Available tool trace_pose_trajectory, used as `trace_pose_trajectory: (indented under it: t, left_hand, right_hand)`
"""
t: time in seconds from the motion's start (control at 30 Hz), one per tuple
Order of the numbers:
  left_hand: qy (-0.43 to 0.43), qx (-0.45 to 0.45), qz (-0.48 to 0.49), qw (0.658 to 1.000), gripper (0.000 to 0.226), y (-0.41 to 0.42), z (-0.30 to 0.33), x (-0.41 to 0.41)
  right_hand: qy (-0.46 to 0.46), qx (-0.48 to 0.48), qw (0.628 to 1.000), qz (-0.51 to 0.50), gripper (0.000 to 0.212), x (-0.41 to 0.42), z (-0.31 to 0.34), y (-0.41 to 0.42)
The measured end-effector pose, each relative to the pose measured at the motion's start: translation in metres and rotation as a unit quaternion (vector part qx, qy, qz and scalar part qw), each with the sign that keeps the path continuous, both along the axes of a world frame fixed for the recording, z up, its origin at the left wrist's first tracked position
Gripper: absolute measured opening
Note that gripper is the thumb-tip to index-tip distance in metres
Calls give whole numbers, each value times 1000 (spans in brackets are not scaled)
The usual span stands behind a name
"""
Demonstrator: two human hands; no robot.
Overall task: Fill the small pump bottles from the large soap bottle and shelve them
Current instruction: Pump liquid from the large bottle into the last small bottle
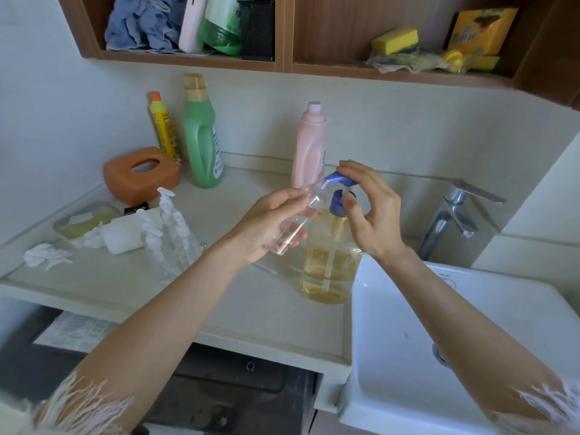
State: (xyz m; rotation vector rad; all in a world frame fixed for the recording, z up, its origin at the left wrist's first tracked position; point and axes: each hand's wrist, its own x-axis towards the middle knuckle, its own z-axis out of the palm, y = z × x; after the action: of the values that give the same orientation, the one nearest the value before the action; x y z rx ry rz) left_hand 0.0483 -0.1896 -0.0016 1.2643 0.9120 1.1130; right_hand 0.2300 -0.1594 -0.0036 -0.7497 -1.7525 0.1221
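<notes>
Mid-frame, our left hand [270,227] grips the empty small bottle [296,224], mouth tilted up-right under the blue pump [340,180]; our right hand [370,208] presses it atop the half-full amber soap bottle [329,268].

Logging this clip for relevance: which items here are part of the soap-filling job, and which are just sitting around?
In the job:
small clear bottle, held tilted in left hand
large soap bottle, right hand on its blue pump
waiting pump bottles
shelf

Lying about:
green bottle
yellow bottle
pink bottle
orange tissue box
tap
sponges
</notes>
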Motion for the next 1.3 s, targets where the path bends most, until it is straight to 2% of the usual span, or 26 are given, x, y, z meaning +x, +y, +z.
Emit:
trace_pose_trajectory:
  t: [0.1,0.27,0.53,0.7,0.8,0.9,0.97,1.07,1.13,1.2,1.3]
  left_hand:
    - [-16,-7,8,1000,47,3,-3,4]
    - [-33,-24,-17,999,36,13,-8,2]
    - [-61,-66,-59,994,32,17,-26,-2]
    - [-24,-34,-49,998,37,13,-21,-2]
    - [99,15,-5,995,45,8,-14,-9]
    - [181,81,91,976,30,6,0,-20]
    - [167,104,122,973,26,4,15,-31]
    - [118,99,80,985,30,2,44,-50]
    - [88,85,16,992,46,0,61,-59]
    - [87,78,-4,993,65,-4,73,-61]
    - [129,105,52,985,49,-7,79,-54]
  right_hand:
    - [8,14,1000,8,33,1,-5,0]
    - [104,21,994,-20,30,-14,-11,3]
    - [109,30,994,-12,41,-16,-15,7]
    - [103,10,995,-4,39,-13,-11,1]
    - [76,25,997,15,42,-12,-4,-1]
    - [69,4,998,-1,37,-12,-1,1]
    - [68,-4,998,-9,35,-15,1,3]
    - [63,-16,998,-12,34,-20,4,6]
    - [74,-40,996,2,33,-21,5,6]
    - [84,-53,995,23,30,-22,7,5]
    - [92,-64,993,43,26,-20,7,4]
